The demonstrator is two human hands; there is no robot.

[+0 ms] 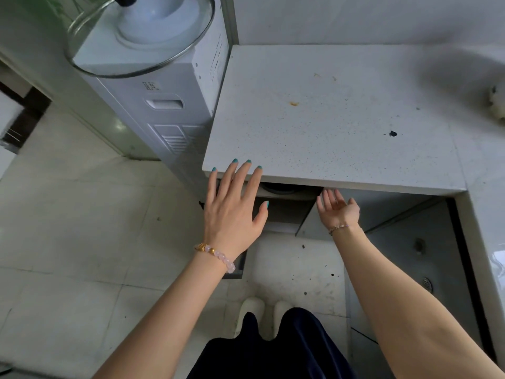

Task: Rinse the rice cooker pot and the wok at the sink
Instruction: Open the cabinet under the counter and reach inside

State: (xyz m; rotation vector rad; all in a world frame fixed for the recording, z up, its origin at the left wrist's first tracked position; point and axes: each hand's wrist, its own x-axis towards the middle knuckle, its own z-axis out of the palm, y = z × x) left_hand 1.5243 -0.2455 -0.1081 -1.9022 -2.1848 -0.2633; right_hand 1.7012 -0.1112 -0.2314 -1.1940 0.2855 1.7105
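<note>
My left hand is spread wide, fingertips at the countertop edge, holding nothing. My right hand lies palm-up below it, fingers loosely apart and empty. Between them a dark round vessel sits under the countertop, which hides most of it; I cannot tell whether it is the pot or the wok.

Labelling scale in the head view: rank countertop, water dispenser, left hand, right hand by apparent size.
1. countertop
2. water dispenser
3. left hand
4. right hand
The right hand reaches farther from the camera, so the hands' order is unsure.
</note>
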